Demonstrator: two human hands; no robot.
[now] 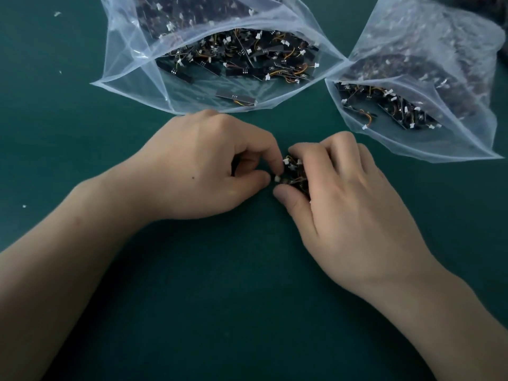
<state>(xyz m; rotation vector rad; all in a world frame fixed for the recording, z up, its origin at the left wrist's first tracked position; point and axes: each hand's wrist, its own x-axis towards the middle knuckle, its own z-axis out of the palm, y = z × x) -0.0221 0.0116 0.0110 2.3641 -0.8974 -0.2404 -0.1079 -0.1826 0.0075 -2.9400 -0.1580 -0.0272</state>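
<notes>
**Clerk:** Item one?

**Checker:** One cluster of small black strips with white plugs and thin orange wires [293,176], located at the middle of the dark green bench [247,298]. I could not tell whether it rested on the surface or sat just above it.

**Clerk:** Hands?

**Checker:** The right hand [349,204] grasped the cluster, with fingers curled over its top and the thumb against its near side. The left hand [209,166] was curled, and its thumb and forefinger tips pinched one white plug at the cluster's left edge. The fingertips of the two hands were nearly touching.

**Clerk:** Item two?

**Checker:** One clear plastic zip bag [132,59], toward the bench's far edge and just beyond the left hand, with its mouth open toward the person. It held many like black strips with plugs and wires, heaped. One single strip [236,99] lay apart from the heap, near the mouth.

**Clerk:** Item three?

**Checker:** A second clear plastic bag [453,133], toward the far right corner, also open. Its left corner touched the first bag's right corner. It held the same kind of strips, though those in the far part were blurred behind the cloudy plastic.

**Clerk:** Sundries?

**Checker:** A few white scraps [57,14] lay on the bench toward its left edge, well apart from the hands.
</notes>
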